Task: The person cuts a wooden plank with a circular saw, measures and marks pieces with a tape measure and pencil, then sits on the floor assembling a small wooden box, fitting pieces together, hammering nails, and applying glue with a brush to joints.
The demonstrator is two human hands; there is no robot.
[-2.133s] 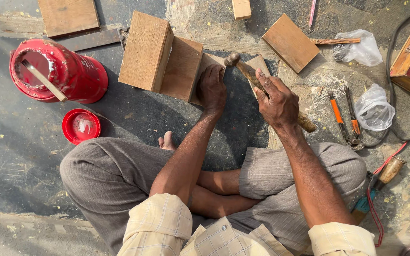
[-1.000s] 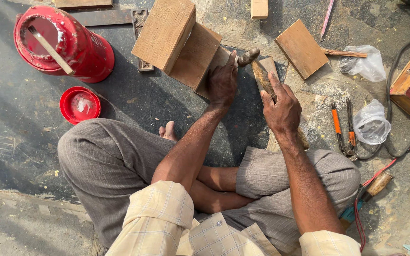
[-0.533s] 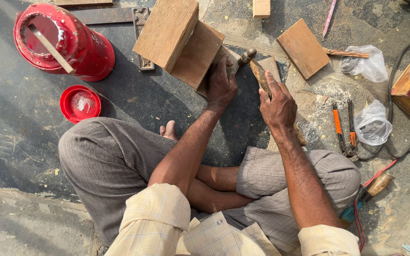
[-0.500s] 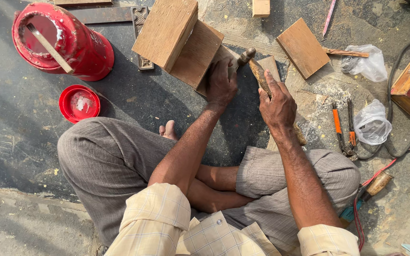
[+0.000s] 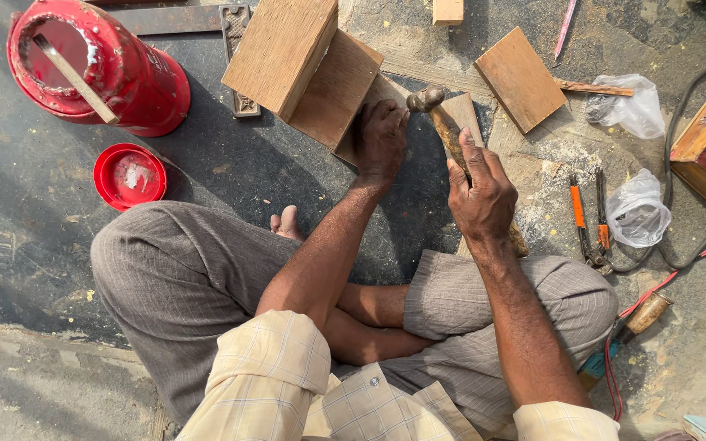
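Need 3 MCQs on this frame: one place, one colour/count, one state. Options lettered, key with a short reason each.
1. Where is the red lid relative to the red bucket?
A. inside it
B. on the ground just below it in the picture
C. on the wooden box

2. What colour are the handles of the pliers?
A. orange
B. blue
C. green

3. What is the right hand doing?
A. resting open on a knee
B. gripping the hammer by its handle
C. holding a plastic bag

Key: 1 B, the lid lies apart on the dark floor; 2 A, both handles show orange; 3 B, fingers wrap the wooden handle, head up near the left hand.
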